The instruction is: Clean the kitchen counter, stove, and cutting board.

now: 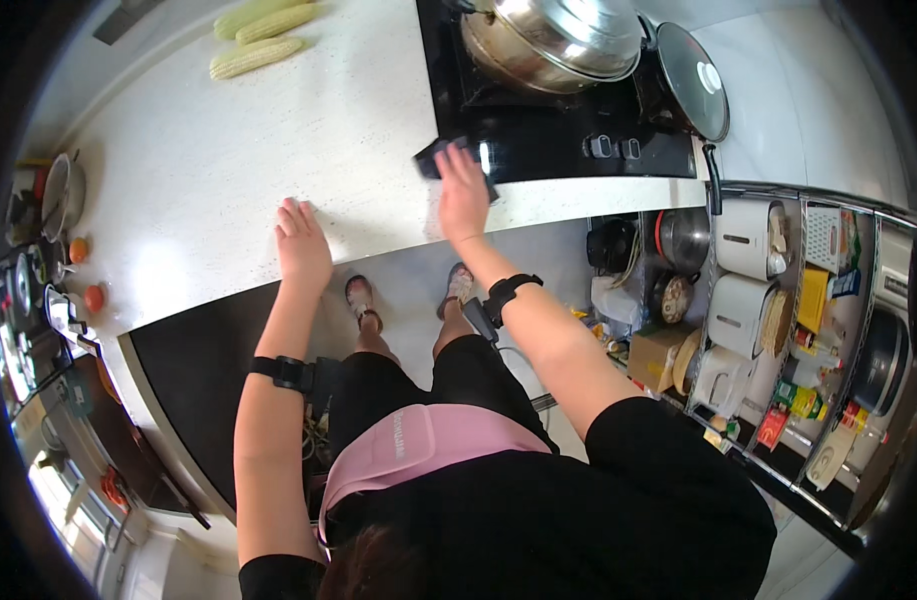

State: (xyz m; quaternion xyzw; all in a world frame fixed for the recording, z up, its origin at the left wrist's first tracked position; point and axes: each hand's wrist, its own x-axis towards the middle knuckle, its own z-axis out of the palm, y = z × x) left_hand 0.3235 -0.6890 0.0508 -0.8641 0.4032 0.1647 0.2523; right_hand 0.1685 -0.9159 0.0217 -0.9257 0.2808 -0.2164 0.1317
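My right hand [463,196] presses a dark cloth [430,159] at the front left corner of the black glass cooktop [537,142], partly over the pale countertop. Flat on the countertop [203,195], near its front edge, rests my left hand [303,244], holding nothing. Several ears of corn [256,58] lie at the back left of the counter. On the cooktop stands a lidded metal pot [556,45], with a black pan under a glass lid [695,82] to its right.
Two round reddish things [93,298], perhaps tomatoes, sit near the counter's left edge, by a metal strainer or pan [64,196]. A wire shelf rack [796,337] with white bins, bottles and packets stands at right. The pan's black handle [712,178] juts past the counter's front edge.
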